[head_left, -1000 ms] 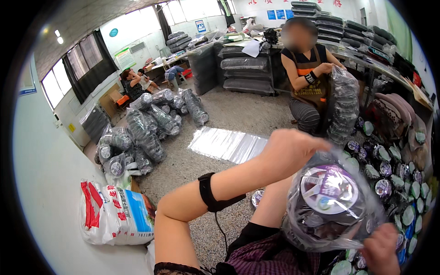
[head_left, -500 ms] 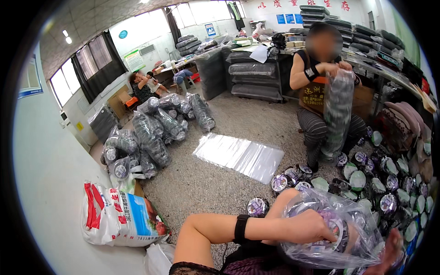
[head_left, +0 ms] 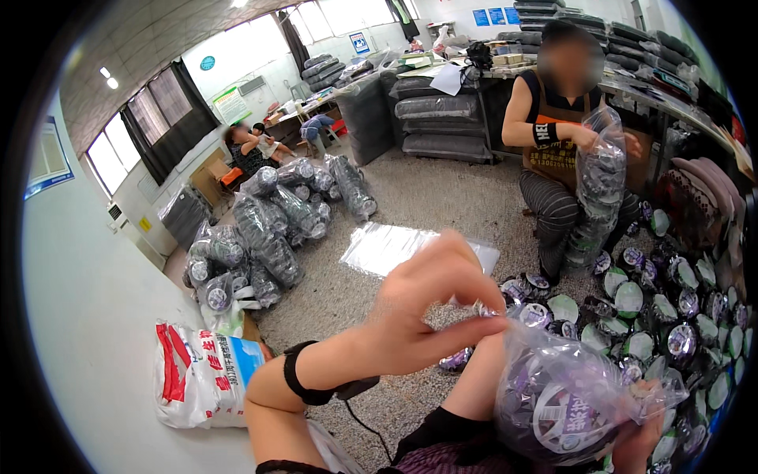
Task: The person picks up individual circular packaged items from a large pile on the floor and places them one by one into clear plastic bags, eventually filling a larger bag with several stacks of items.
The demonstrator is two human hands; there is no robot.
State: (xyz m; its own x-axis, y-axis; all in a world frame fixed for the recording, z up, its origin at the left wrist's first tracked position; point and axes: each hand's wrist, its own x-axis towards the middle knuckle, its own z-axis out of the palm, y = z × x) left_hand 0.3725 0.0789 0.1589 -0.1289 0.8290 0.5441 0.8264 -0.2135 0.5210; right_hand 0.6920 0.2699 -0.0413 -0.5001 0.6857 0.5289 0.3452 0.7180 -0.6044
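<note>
A clear plastic bag (head_left: 525, 371) rests at my lap on the right side of the view. Inside it sits a round pack with a purple-and-white label (head_left: 562, 417). My left hand (head_left: 434, 308) is raised and pinches the bag's upper left corner between thumb and fingertips. Lower down, my right hand (head_left: 641, 426) grips the bag's right edge, its fingers partly covered by the crumpled film. Many similar round dark packs (head_left: 681, 341) with purple or pale green faces lie heaped on the floor beside my right hand.
A seated co-worker (head_left: 564, 142) opposite holds a tall filled bag (head_left: 602, 189) upright. Flat clear bags (head_left: 387, 246) lie stacked on the floor. Filled bags (head_left: 264, 229) pile up at left, behind a white-and-red sack (head_left: 201, 379). Wrapped grey bundles (head_left: 438, 120) stand at the back.
My left hand has come out of the bag, moved up and left, and now pinches its corner. My right hand has closed on the bag's right edge. The co-worker's hands have lowered.
</note>
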